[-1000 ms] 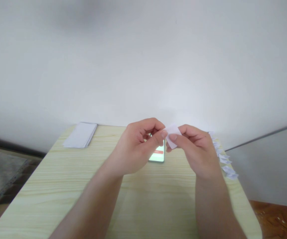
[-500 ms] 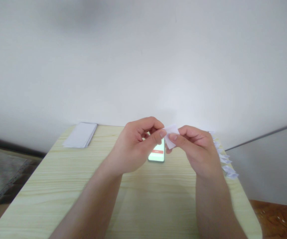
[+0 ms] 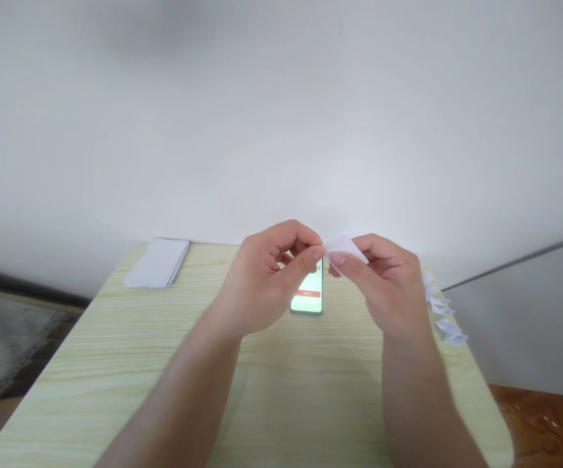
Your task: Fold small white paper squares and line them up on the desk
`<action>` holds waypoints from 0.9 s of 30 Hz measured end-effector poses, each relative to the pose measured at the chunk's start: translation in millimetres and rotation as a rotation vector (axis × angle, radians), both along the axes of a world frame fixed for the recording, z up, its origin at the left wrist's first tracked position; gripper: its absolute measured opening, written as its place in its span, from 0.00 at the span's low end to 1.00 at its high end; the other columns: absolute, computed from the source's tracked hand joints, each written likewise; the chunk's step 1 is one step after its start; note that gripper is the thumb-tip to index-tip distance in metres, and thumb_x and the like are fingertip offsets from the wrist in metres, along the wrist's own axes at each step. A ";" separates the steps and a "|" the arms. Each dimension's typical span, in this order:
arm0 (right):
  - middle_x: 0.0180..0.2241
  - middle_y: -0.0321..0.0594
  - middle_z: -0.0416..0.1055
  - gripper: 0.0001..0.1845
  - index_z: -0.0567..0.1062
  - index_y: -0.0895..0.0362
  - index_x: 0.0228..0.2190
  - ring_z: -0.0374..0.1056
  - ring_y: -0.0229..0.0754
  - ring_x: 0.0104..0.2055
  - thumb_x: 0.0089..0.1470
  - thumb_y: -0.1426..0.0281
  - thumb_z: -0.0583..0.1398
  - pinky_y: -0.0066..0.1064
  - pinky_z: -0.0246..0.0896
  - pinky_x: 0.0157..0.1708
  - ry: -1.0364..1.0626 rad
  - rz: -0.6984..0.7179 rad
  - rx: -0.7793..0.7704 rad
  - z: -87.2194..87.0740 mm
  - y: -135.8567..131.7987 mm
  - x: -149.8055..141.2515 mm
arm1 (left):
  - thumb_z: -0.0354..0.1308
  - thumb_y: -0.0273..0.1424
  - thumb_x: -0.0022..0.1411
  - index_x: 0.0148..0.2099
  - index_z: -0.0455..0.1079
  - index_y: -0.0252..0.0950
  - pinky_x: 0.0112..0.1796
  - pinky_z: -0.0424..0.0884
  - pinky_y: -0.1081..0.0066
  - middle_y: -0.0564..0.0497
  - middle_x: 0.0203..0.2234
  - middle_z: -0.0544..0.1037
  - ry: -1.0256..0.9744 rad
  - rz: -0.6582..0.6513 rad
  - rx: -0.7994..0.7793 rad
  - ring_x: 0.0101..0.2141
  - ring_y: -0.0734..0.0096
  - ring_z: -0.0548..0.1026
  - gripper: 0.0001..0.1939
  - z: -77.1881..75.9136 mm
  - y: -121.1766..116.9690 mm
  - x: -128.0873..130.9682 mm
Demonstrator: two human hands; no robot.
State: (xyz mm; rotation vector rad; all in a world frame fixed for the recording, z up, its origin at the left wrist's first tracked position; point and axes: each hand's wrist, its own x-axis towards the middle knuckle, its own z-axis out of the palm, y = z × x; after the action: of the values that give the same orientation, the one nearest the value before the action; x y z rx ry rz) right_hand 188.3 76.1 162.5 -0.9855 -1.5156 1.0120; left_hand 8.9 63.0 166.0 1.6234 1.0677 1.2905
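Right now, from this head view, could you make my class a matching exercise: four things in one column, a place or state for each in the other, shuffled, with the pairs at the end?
Things
1. Paper stack
2. Phone
3. Folded paper pieces
4. Small paper

Places and states
A. Along the right edge of the table
B. Screen lit, partly hidden by the left hand
C. Raised, in the grip of the right hand
D. Near the table's far left corner

Pairs: 1-D, 2-B, 3-A, 4-C

left fingers (image 3: 305, 260), right fingers (image 3: 354, 268) | pinching folded paper (image 3: 346, 246) | lit phone (image 3: 307, 303) below
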 end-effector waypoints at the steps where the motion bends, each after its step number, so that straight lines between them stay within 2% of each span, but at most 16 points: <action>1: 0.29 0.36 0.78 0.06 0.81 0.55 0.31 0.71 0.40 0.31 0.56 0.66 0.68 0.32 0.65 0.32 -0.011 -0.005 -0.001 -0.1 -0.3 -0.5 | 0.62 0.35 0.66 0.38 0.74 0.36 0.29 0.65 0.73 0.53 0.27 0.76 0.019 0.007 0.003 0.29 0.73 0.69 0.07 0.0 -0.1 -0.3; 8: 0.28 0.36 0.78 0.08 0.82 0.54 0.29 0.70 0.40 0.30 0.55 0.63 0.69 0.31 0.63 0.29 -0.042 -0.009 0.008 0.5 -1.2 0.5 | 0.61 0.38 0.66 0.37 0.75 0.37 0.29 0.66 0.70 0.51 0.26 0.76 0.088 0.062 0.042 0.28 0.71 0.70 0.09 1.0 -0.7 -2.0; 17: 0.33 0.38 0.82 0.09 0.85 0.51 0.35 0.77 0.45 0.36 0.58 0.61 0.67 0.34 0.71 0.33 -0.056 -0.005 0.036 0.2 -1.1 5.5 | 0.62 0.37 0.66 0.37 0.75 0.38 0.29 0.67 0.70 0.51 0.26 0.78 0.026 0.107 0.066 0.28 0.70 0.73 0.08 1.5 -1.0 2.2; 24: 0.32 0.33 0.82 0.06 0.86 0.48 0.35 0.76 0.42 0.33 0.59 0.63 0.66 0.34 0.70 0.34 -0.119 -0.085 0.127 0.2 -3.2 6.5 | 0.65 0.37 0.64 0.39 0.76 0.37 0.31 0.70 0.70 0.50 0.28 0.79 -0.021 0.063 0.034 0.30 0.70 0.75 0.08 2.4 -0.2 0.5; 27: 0.32 0.33 0.82 0.06 0.85 0.47 0.36 0.76 0.43 0.35 0.60 0.64 0.66 0.35 0.72 0.37 -0.118 -0.074 0.142 0.7 -3.3 3.5 | 0.65 0.37 0.63 0.41 0.76 0.36 0.31 0.71 0.71 0.50 0.28 0.78 -0.045 0.044 0.012 0.30 0.71 0.74 0.09 2.2 0.3 -0.1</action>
State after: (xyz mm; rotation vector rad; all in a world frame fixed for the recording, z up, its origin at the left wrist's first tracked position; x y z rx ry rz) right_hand 191.8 72.9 163.2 -1.0068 -1.6127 0.7944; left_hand 8.8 63.2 168.3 1.5803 1.0756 1.3576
